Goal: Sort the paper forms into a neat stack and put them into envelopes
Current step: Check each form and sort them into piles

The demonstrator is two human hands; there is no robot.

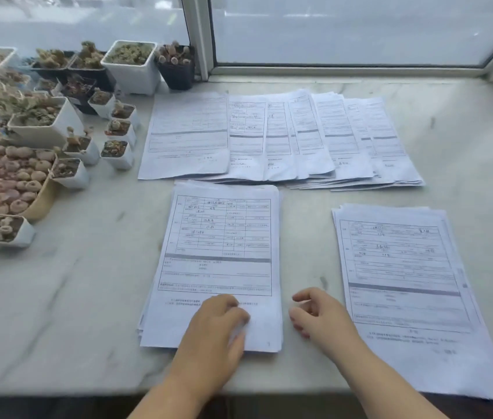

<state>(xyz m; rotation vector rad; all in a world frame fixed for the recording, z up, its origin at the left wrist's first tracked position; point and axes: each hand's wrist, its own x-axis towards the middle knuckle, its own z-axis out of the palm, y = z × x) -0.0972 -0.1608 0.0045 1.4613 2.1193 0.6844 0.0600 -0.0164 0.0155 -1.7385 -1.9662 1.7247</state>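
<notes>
Forms lie in three groups on the marble counter (73,297). Center stack (218,258) sits squared at the middle; the left hand (215,331) rests on its lower edge at 6 o'clock, fingers curled and pressing down on the top sheet. Right hand (320,316) hovers just beside that stack's right edge, fingers loosely bent and apart, holding nothing. Second stack (414,285) lies at 3 o'clock, slightly skewed. Fanned forms (281,137) spread at 12 o'clock. Potted succulents (43,122) crowd 10 o'clock by the window (360,31).
</notes>
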